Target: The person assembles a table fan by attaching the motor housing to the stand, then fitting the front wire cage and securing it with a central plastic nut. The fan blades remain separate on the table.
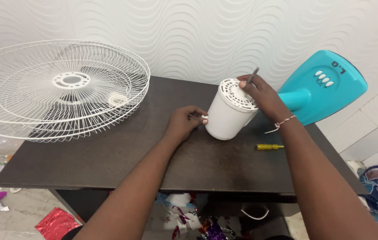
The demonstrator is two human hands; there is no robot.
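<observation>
Dark matte tabletop [122,155] against wavy-embossed white wall. White plastic motor housing [229,111], cylindrical w/ vented top, sits at table ctr. Left hand [184,123] pinches its side knob; right hand [262,94] grips thin metal tool [253,75] on top. Wire fan guard [60,89] lies left.

Bare forearms, no sleeves, thin thread bracelet [282,125] on right wrist

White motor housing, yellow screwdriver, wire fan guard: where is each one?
White motor housing [229,116], head view, on its smooth side wall.
Yellow screwdriver [269,146], head view, on its handle.
Wire fan guard [71,80], head view, on its centre hub.
</observation>
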